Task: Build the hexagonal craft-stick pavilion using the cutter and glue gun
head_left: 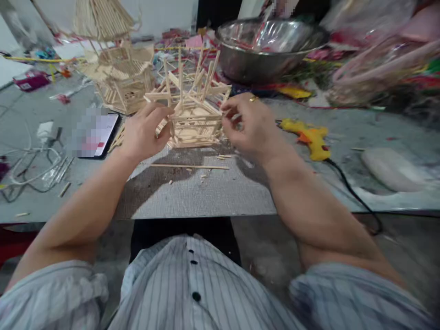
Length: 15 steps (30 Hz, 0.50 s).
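Observation:
A partly open model made of thin wooden sticks (195, 130) stands on the table before me, with several sticks rising from it at angles. My left hand (146, 128) grips its left corner with curled fingers. At the opposite corner, my right hand (249, 121) has thumb and fingers pinched on the frame; the fingertips are partly hidden and a ring shows on one finger. One long loose stick (190, 166) and several short offcuts lie in front of the model.
A taller stick pavilion (120, 78) stands behind my left hand, near a phone (99, 135). To the right lies a yellow glue gun (309, 137) with a black cord. A steel basin (268, 59) sits at the back. Cables (34, 167) lie at the left.

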Tool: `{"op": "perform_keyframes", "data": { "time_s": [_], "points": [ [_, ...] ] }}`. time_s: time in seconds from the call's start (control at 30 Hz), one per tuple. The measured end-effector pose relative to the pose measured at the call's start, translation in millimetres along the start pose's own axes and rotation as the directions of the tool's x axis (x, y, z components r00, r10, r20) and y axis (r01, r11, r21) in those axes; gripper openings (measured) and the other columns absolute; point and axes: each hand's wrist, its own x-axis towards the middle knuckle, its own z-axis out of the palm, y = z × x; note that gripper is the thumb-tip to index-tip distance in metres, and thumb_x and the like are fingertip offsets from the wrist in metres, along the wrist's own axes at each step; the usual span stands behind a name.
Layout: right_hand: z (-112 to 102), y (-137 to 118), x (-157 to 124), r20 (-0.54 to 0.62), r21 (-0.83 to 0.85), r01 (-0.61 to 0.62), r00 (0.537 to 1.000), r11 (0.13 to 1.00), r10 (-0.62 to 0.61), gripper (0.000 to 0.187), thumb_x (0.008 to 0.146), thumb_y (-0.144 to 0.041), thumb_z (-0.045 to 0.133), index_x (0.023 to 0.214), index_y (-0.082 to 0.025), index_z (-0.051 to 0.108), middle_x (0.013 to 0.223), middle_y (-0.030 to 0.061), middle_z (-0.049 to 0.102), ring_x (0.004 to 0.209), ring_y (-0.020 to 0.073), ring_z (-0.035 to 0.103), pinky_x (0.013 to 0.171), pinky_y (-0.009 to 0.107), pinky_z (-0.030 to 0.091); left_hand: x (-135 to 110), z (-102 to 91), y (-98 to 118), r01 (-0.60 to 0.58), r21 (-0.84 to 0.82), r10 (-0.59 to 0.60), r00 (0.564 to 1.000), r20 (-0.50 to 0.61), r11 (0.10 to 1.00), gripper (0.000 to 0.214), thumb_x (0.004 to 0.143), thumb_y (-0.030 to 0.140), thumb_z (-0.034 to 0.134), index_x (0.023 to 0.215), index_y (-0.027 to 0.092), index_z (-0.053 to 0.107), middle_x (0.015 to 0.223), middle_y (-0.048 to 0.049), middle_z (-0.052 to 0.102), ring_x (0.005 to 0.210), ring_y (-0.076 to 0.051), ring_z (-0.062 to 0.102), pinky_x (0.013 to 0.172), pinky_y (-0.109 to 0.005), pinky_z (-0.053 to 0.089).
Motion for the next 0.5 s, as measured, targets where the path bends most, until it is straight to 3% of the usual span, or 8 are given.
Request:
{"op": "perform_keyframes", "data": {
  "time_s": [0.17, 0.5],
  "points": [
    [5, 8, -2, -0.047, -0.013, -0.028, 0.999, 1.0, 0.027, 0.019, 0.088, -0.036, 0.054, 0.101, -0.025, 0.062, 0.096, 0.0071, 0.068, 0.079, 0.0194, 0.064, 0.07, 0.034, 0.052, -2, 0.3, -2, 0.027, -0.008, -0.027, 0.999, -0.032, 1.0, 0.025, 0.089, 0.031, 0.053, 0.112, 0.028, 0.06, 0.115, -0.0075, 0.066, 0.109, -0.023, 0.063, 0.083, -0.035, 0.054],
    [13, 12, -5, -0.055, 0.039, -0.08, 0.995, 0.996, 0.082, 0.019, 0.088, -0.031, 0.052, 0.092, -0.02, 0.067, 0.084, 0.005, 0.068, 0.075, 0.0176, 0.063, 0.072, 0.033, 0.05, -1, 5.3, -5, 0.039, -0.089, -0.046, 0.996, -0.082, 0.995, 0.018, 0.09, 0.037, 0.057, 0.098, 0.025, 0.068, 0.104, -0.0068, 0.069, 0.101, -0.021, 0.066, 0.087, -0.035, 0.053]
  ]
}}
